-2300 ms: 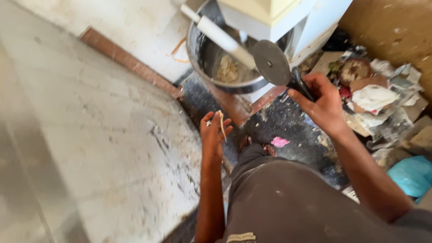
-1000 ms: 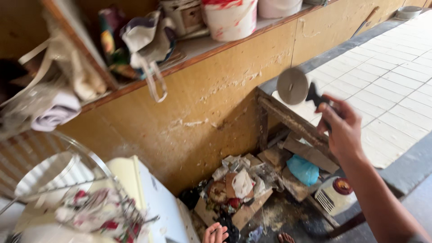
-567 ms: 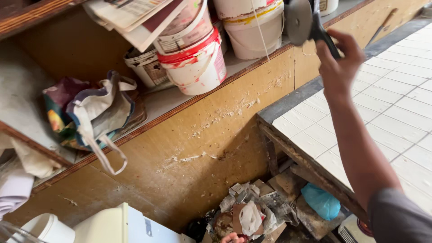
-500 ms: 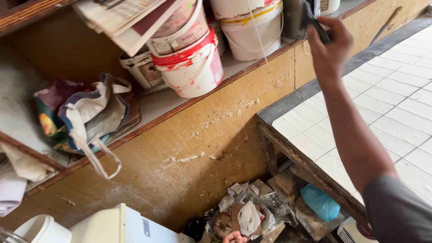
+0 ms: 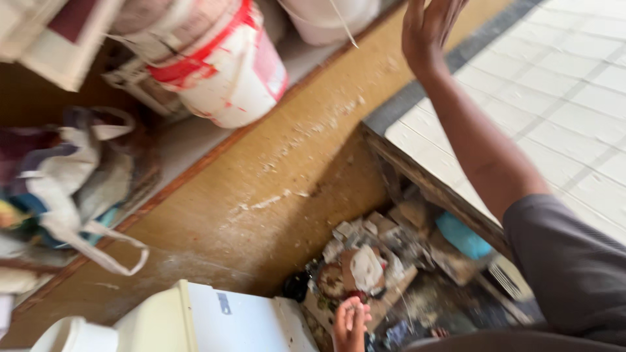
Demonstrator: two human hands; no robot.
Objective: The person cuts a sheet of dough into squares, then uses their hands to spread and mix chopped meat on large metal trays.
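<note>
Shelving (image 5: 215,140) of bare wood is loaded with a red-smeared white bucket (image 5: 225,68), near which the right hand (image 5: 427,26) is raised open and empty, while the left hand (image 5: 350,324), loosely curled and empty, is held low above floor debris (image 5: 368,267).

Messy spot tbh. White bucket (image 5: 225,65) smeared with red paint sits on the shelf (image 5: 195,140) up around 11 o'clock, with a second pale bucket (image 5: 326,16) near 12. Cloth bag (image 5: 72,189) with loop handles slumps at 9. Pile of scrap paper and rubbish (image 5: 368,270) on the floor around 5, a blue thing (image 5: 463,238) just past it. White tiled counter (image 5: 561,111) at 2.
</note>
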